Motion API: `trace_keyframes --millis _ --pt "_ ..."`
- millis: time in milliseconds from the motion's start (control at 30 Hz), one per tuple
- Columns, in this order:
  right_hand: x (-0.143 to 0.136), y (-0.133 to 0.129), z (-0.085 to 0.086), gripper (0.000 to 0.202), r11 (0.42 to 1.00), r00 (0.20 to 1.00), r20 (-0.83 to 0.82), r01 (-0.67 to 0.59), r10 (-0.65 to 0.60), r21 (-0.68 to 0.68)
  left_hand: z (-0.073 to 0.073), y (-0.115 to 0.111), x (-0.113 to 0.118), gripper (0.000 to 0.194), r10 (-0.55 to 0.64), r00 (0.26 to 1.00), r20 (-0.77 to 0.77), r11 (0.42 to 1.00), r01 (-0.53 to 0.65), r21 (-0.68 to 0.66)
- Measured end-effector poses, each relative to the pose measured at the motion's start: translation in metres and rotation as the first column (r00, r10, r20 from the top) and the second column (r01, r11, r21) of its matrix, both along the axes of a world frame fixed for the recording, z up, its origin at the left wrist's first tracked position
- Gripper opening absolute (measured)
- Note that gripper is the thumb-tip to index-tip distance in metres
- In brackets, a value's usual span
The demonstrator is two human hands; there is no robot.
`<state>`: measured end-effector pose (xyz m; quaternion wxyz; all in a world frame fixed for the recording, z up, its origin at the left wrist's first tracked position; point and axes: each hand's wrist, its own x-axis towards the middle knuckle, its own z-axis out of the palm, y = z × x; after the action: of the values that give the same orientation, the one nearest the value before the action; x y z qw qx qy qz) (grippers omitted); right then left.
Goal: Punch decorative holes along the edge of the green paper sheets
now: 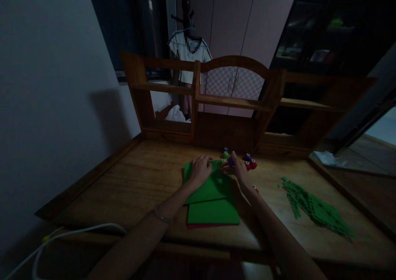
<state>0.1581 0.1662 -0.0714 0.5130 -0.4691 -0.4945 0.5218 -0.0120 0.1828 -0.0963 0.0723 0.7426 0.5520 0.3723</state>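
Bare forearms (pixel 148 234) are spanning the bench (pixel 130 181). The left hand (pixel 201 168) is resting on the upper green sheet (pixel 206 192); in this dimness I cannot tell whether its curled fingers are pinching anything. By that sheet's far right corner, the right hand (pixel 239 171) is clamping a purple piece (pixel 231 161) between thumb and fingers. Steady left-hand pressure should be keeping the sheet from sliding over the lower sheet (pixel 213 214), with the right wrist clearing the eyed toys (pixel 253 164) nearby.

Top green sheet (pixel 216 191): flat, slightly askew over a second green sheet (pixel 213 212), whose near part shows. Thin red layer (pixel 202 226) underneath. Small purple piece (pixel 231 161): in right hand (pixel 235 167), near top sheet's far right corner.
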Motion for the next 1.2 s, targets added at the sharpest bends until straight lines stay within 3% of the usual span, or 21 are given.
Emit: trace_keyframes --millis 167,367,567,800,1200 --pt "-0.012 -0.011 0.006 0.043 0.981 0.981 0.026 -0.192 0.192 0.033 -0.001 0.001 -0.001 0.021 0.012 1.000 -0.009 1.000 -0.012 -0.023" --pt "-0.018 -0.018 0.005 0.037 0.942 0.941 0.091 -0.332 0.327 0.045 0.002 0.000 -0.003 0.023 -0.011 1.000 -0.017 0.999 0.010 -0.049" --pt "-0.017 -0.016 0.002 0.039 0.958 0.952 0.107 -0.286 0.287 -0.018 0.001 0.000 -0.003 0.025 -0.018 1.000 -0.011 0.998 0.017 -0.059" --pt "-0.016 -0.011 -0.004 0.042 0.958 0.951 0.124 -0.286 0.282 0.015 0.000 0.001 -0.003 0.023 -0.006 1.000 -0.019 0.998 0.005 -0.061" --pt "-0.017 -0.019 0.001 0.037 0.944 0.933 0.201 -0.320 0.299 0.081 0.002 -0.001 -0.003 0.021 -0.005 1.000 -0.028 0.998 0.003 -0.065"
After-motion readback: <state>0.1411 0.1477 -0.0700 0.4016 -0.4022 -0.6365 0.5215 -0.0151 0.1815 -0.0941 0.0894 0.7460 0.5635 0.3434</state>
